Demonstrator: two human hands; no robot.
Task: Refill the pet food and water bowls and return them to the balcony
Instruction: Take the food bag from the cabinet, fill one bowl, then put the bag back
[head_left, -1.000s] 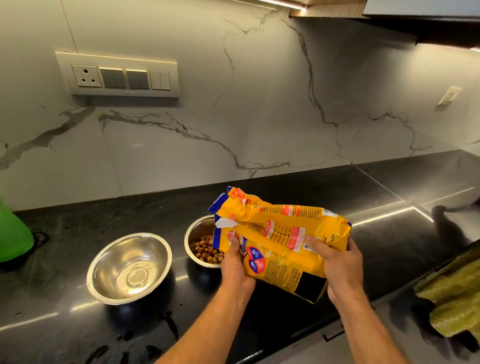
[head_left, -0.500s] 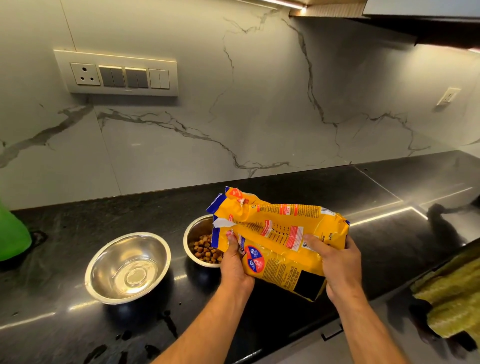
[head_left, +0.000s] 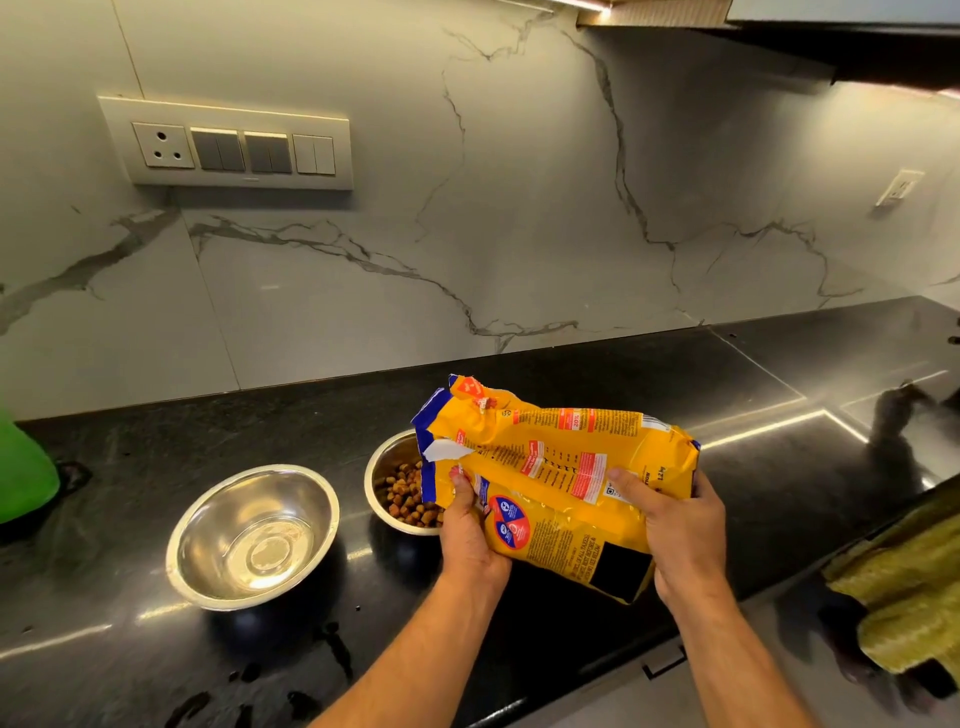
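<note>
- At the far left edge of the frame we saw part of a green object (head_left: 23, 475) resting on the black countertop (head_left: 130, 639); we could not tell what it was.
- In the upper left, a switch panel (head_left: 228, 141) with a socket sat on the marble backsplash (head_left: 519, 208).
- Lower left of centre, a steel bowl (head_left: 253, 536) stood on the counter; its inside shone, and we could not tell whether it held water.
- Just right of it, apart from it, stood a second steel bowl with kibble (head_left: 402, 493), brown pellets visible inside, its right part hidden behind the bag.
- In the centre we held the yellow pet food bag (head_left: 556, 483) tilted, its torn blue-edged mouth at the left end, above the kibble bowl.
- Our left hand (head_left: 470, 535) was closed on the bag near its mouth, thumb on top.
- Our right hand (head_left: 680, 530) was closed on the bag's right end, fingers wrapped around the back and thumb on the front.
- At the lower right edge, a yellow-green cloth (head_left: 904, 587) hung over the counter's front.
- In the upper right, a small wall outlet (head_left: 898, 187) sat on the backsplash.
</note>
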